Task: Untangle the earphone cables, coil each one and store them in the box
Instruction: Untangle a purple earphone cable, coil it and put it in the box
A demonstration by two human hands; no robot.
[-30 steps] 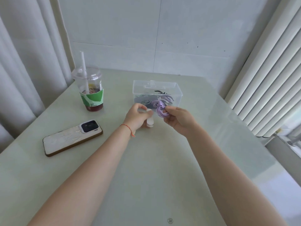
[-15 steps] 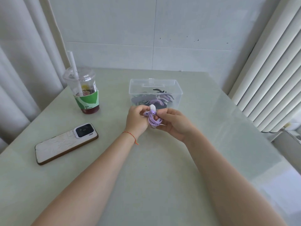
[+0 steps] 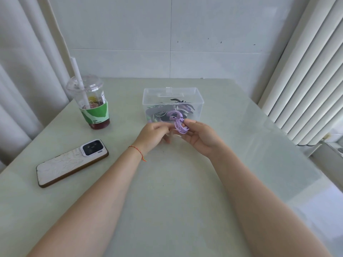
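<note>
A coiled purple earphone cable [image 3: 179, 124] is held just in front of the clear plastic box [image 3: 200, 101]. My right hand [image 3: 201, 139] pinches the coil between thumb and fingers. From the left, my left hand [image 3: 154, 133] reaches in, its fingertips pinched together at the coil's edge. Both hands hover a little above the table. The open box holds several other cables in black, grey, purple and green. A small pale piece shows faintly below the coil, between the hands; what it is cannot be told.
A phone [image 3: 72, 162] lies face down at the left of the pale green table [image 3: 167, 201]. A plastic cup [image 3: 91, 104] with a straw and dark drink stands at the back left. Curtains hang on both sides, with a wall behind.
The coil has stayed between both hands in front of the box. The white piece seen on top of it half a second ago is hidden now, and the hands have spread slightly.
</note>
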